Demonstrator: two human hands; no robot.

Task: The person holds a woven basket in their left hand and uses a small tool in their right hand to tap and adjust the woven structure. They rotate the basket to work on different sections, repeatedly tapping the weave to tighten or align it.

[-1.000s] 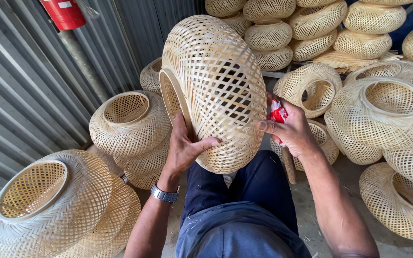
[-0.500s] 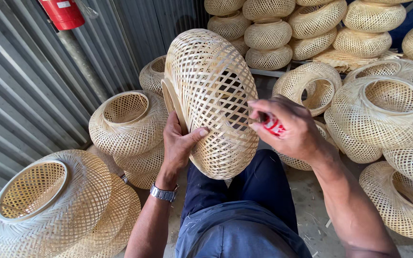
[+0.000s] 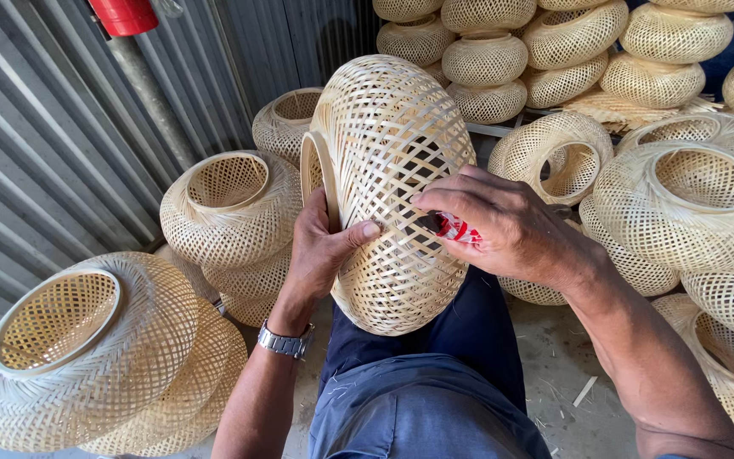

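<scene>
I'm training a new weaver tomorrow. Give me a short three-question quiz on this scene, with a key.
1. True or false: the left hand grips the woven basket at its rim.
2. What does the right hand hold against the basket? A. a brush B. a small red and white item C. nothing
3. Fill in: the left arm wears a metal ____.

Key: 1 true; 2 B; 3 watch
</scene>
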